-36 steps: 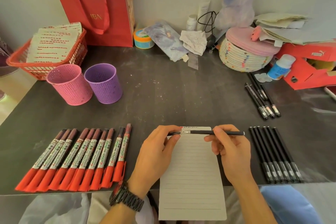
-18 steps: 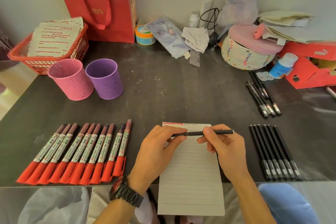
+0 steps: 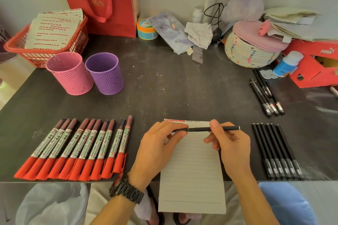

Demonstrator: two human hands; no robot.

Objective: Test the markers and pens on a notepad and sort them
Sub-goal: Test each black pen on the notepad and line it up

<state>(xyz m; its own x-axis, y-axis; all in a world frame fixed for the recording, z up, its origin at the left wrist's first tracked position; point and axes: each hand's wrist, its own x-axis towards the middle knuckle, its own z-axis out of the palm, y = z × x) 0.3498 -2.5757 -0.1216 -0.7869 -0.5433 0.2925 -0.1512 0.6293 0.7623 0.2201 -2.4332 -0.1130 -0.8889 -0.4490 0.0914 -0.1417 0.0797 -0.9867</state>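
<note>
A lined notepad lies at the table's front edge and hangs partly over it. Above its top I hold a thin black pen level. My left hand pinches the pen's cap end, and my right hand grips the barrel. The cap sits joined to the barrel. A row of several red-capped markers lies to the left. Several black pens lie in a row to the right, and a smaller group of black pens lies farther back on the right.
A pink mesh cup and a purple mesh cup stand at the left rear. Behind them are a red basket of papers and a red bag. A woven basket, a bottle and red boxes crowd the right rear.
The cap and barrel were apart with the tip bare; my hands have come together and the cap is now on the pen.
</note>
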